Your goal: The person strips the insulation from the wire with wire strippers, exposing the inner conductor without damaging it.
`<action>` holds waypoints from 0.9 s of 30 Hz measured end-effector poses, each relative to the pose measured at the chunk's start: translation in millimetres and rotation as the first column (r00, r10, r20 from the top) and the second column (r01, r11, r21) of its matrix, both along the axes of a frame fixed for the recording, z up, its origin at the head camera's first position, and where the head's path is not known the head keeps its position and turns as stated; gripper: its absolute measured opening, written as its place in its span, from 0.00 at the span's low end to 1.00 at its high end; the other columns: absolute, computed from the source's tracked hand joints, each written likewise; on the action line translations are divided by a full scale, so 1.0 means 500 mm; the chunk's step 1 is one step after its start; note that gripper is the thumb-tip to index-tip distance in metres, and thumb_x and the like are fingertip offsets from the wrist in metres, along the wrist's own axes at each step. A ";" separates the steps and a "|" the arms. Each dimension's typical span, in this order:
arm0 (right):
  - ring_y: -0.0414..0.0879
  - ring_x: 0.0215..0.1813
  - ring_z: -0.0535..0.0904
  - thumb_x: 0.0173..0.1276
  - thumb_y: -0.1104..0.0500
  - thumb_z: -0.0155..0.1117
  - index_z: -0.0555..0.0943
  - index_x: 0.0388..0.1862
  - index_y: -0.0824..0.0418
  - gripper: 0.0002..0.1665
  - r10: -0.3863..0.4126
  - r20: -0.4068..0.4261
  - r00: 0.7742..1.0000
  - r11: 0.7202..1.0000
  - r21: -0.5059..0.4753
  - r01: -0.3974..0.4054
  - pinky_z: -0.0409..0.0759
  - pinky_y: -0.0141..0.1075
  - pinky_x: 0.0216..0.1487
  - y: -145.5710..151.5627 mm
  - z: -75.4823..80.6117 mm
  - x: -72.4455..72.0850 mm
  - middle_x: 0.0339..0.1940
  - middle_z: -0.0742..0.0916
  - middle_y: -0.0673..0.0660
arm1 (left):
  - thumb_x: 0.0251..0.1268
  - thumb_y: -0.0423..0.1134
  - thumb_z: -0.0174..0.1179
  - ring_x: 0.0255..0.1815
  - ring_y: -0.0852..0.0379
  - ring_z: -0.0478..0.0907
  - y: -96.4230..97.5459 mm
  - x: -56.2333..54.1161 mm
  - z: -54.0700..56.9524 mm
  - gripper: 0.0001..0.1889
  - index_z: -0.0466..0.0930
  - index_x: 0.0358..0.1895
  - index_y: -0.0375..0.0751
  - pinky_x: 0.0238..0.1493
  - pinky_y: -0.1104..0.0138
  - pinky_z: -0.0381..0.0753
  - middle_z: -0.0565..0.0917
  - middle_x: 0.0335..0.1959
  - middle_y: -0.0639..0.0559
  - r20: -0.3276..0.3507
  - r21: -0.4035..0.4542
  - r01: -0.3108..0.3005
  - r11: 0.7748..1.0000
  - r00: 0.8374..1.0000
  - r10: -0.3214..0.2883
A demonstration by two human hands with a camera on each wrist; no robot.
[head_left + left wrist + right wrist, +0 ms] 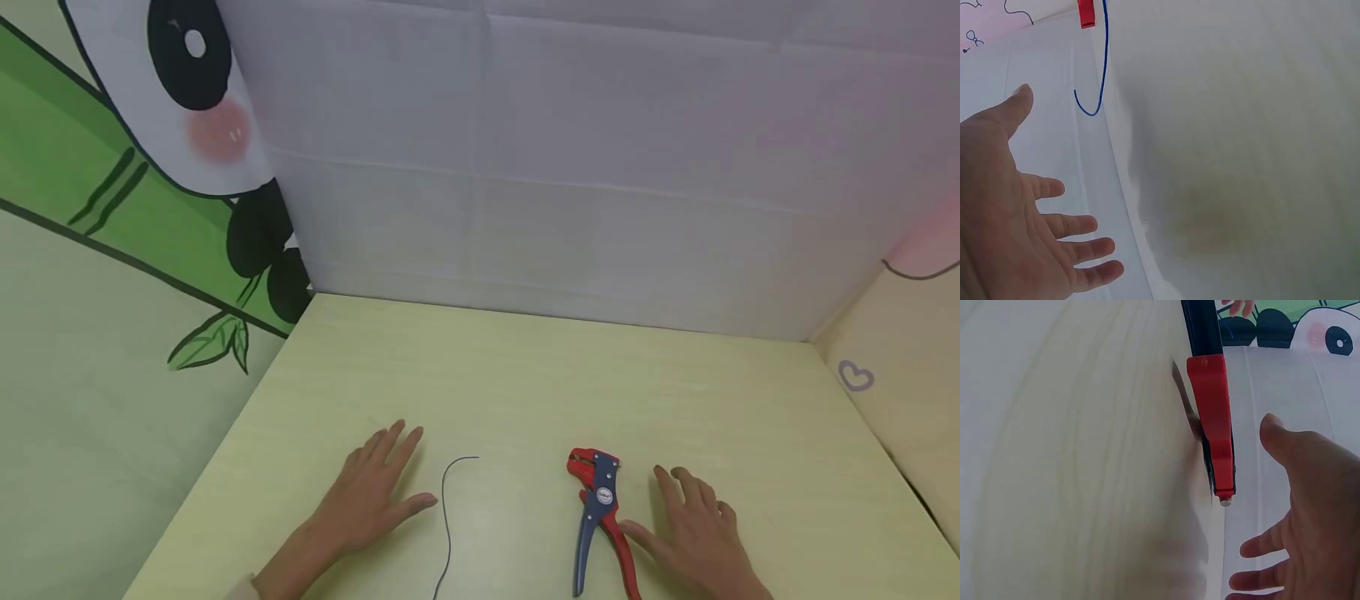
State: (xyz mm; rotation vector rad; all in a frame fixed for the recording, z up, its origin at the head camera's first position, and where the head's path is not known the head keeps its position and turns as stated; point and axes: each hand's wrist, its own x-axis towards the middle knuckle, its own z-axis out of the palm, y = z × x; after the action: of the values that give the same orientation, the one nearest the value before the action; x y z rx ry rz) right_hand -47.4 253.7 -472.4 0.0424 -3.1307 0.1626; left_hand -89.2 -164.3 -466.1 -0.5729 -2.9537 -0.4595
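Observation:
A thin blue wire [447, 521] lies curved on the table, its far end bent to the right; the near end runs out of the head view. Just left of it, my left hand [367, 498] rests with fingers spread, the thumb tip close to the wire. Right of the wire lies a red and blue wire stripper [600, 508], its head pointing away and its handles spread toward me. Beside its red handle is my right hand [697, 533], fingers loosely extended, thumb near the handle. Neither hand holds anything. The left wrist view also shows the blue wire [1104, 62].
The pale wooden table [525, 383] ends at a white sheet [555, 167] standing along its back. On the left is a wall panel [75, 400] with a green cartoon drawing. A pale side panel [900, 350] with a small heart borders the right edge.

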 end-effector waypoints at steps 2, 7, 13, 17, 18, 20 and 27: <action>0.66 0.57 0.74 0.56 0.19 0.58 0.72 0.66 0.67 0.59 -0.036 0.072 0.997 0.999 -0.020 0.037 0.76 0.65 0.49 -0.008 0.000 -0.004 0.60 0.78 0.70 | 0.63 0.65 0.60 0.72 0.35 0.67 0.003 -0.002 0.001 0.43 0.61 0.76 0.45 0.67 0.40 0.68 0.67 0.75 0.38 0.036 0.022 0.003 1.000 0.999 -0.004; 0.63 0.52 0.74 0.56 0.18 0.56 0.72 0.63 0.69 0.60 -0.098 0.182 0.978 0.990 -0.081 0.115 0.81 0.56 0.41 -0.026 -0.002 -0.009 0.56 0.78 0.70 | 0.65 0.65 0.58 0.74 0.36 0.65 0.009 -0.008 0.004 0.43 0.59 0.77 0.46 0.69 0.38 0.66 0.65 0.76 0.39 0.153 0.061 -0.010 0.998 0.988 0.000; 0.56 0.45 0.71 0.53 0.14 0.54 0.74 0.56 0.71 0.62 -0.141 0.241 0.960 0.977 -0.121 0.174 0.74 0.42 0.30 -0.046 -0.005 -0.004 0.45 0.77 0.65 | 0.67 0.64 0.58 0.73 0.38 0.67 0.013 -0.017 0.003 0.41 0.60 0.77 0.45 0.70 0.39 0.65 0.69 0.73 0.39 0.220 0.107 -0.012 0.994 0.975 -0.012; 0.54 0.41 0.68 0.53 0.15 0.54 0.74 0.49 0.71 0.60 -0.148 0.250 0.957 0.975 -0.128 0.184 0.69 0.39 0.26 -0.061 -0.007 0.002 0.39 0.74 0.62 | 0.67 0.63 0.58 0.71 0.41 0.69 0.013 -0.024 -0.003 0.40 0.62 0.76 0.44 0.69 0.43 0.67 0.72 0.70 0.40 0.228 0.122 -0.005 0.993 0.973 -0.023; 0.53 0.41 0.68 0.53 0.15 0.55 0.74 0.48 0.71 0.58 -0.151 0.250 0.956 0.973 -0.131 0.188 0.68 0.39 0.26 -0.065 -0.007 0.003 0.39 0.73 0.61 | 0.67 0.63 0.58 0.70 0.41 0.69 0.013 -0.026 -0.005 0.40 0.63 0.75 0.44 0.69 0.43 0.68 0.73 0.70 0.40 0.230 0.126 -0.004 0.992 0.973 -0.026; 0.53 0.40 0.67 0.53 0.16 0.56 0.74 0.46 0.70 0.57 -0.157 0.255 0.954 0.972 -0.132 0.195 0.67 0.38 0.25 -0.075 -0.007 0.006 0.37 0.72 0.61 | 0.67 0.63 0.58 0.70 0.42 0.69 0.013 -0.030 -0.009 0.39 0.64 0.75 0.45 0.69 0.43 0.68 0.73 0.69 0.40 0.237 0.135 -0.004 0.991 0.971 -0.029; 0.55 0.42 0.67 0.50 0.15 0.57 0.74 0.46 0.71 0.59 -0.180 0.271 0.946 0.965 -0.139 0.224 0.67 0.39 0.25 -0.108 -0.017 0.011 0.36 0.71 0.61 | 0.67 0.61 0.60 0.68 0.44 0.69 0.019 -0.042 -0.028 0.36 0.67 0.72 0.45 0.68 0.45 0.68 0.75 0.67 0.43 0.225 0.175 0.033 0.984 0.972 -0.073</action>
State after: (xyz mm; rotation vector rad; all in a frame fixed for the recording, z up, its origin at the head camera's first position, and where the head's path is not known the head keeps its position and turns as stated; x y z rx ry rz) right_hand -42.0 199.8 -480.9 -0.3281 -3.3322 0.4642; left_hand -110.0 -154.7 -480.3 -0.6182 -3.0772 -0.8284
